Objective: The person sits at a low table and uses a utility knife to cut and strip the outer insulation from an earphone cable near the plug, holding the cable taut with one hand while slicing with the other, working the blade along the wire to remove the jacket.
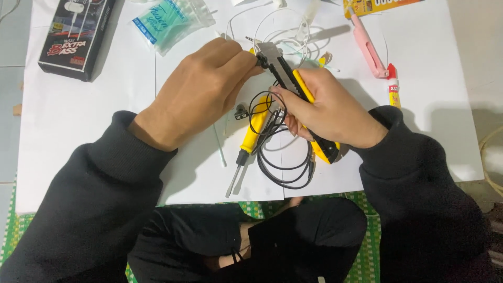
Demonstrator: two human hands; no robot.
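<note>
My right hand [327, 107] grips a yellow and black utility knife [293, 78], its blade end pointing up and to the left. My left hand [201, 91] pinches the end of a thin black cable [262, 61] right at the knife's tip. The rest of the black cable [285, 167] lies coiled under my right hand. A yellow-handled screwdriver [250, 137] lies on the white paper sheet [78, 120] between my hands, tip toward me.
A black product box [76, 36] sits at the far left, with a clear bag of cotton swabs [170, 21] beside it. White earphone cable [285, 39] lies behind my hands. A pink tool [368, 50] and a small glue tube [393, 86] lie right. A green mat [367, 251] underlies the paper.
</note>
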